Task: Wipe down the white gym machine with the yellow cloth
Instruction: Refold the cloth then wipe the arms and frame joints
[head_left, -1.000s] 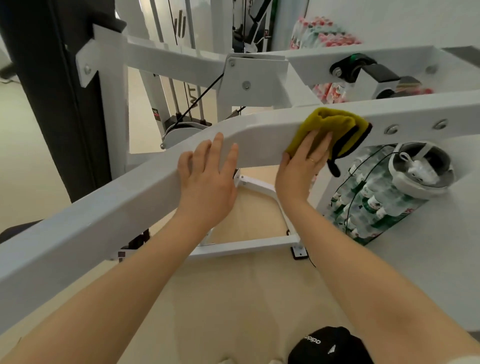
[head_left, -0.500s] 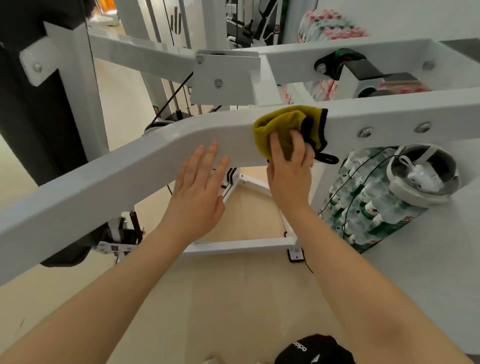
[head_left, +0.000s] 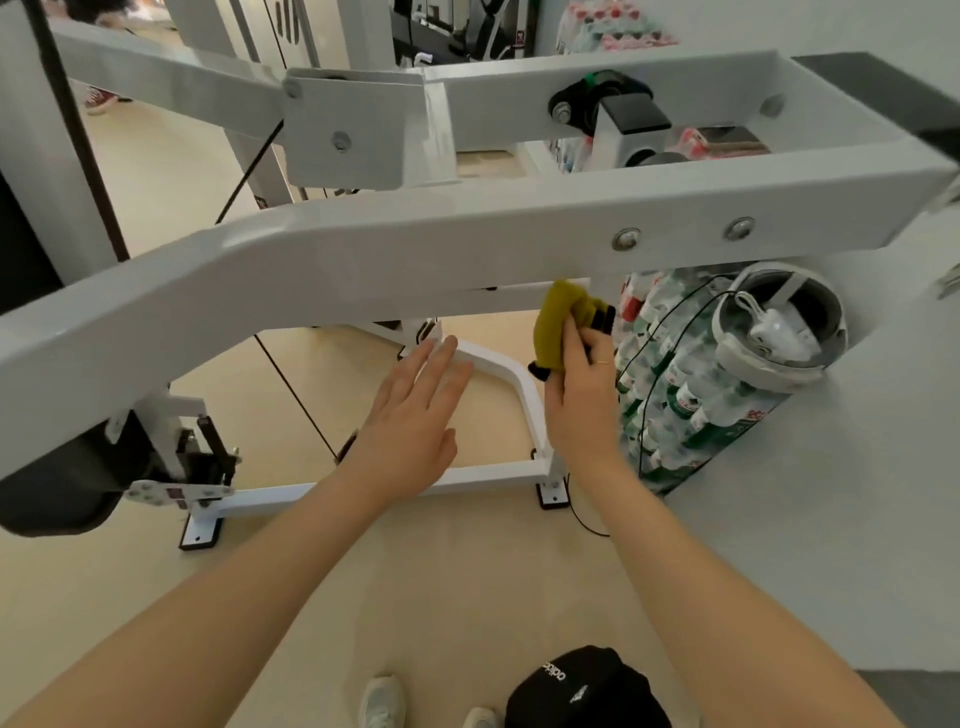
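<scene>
The right grip (head_left: 582, 400) has its fingers closed around the yellow cloth (head_left: 558, 327), pressed up beneath the white gym machine (head_left: 363, 260) beam. Left of it, the left grip (head_left: 410, 415) hovers flat with fingers straight, holding nothing.

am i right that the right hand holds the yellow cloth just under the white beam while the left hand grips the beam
Not quite. In the head view the left hand grips nothing: it hangs open, fingers straight, below the white beam and apart from it. The rest stands: the right hand holds the yellow cloth just under the beam.
</scene>
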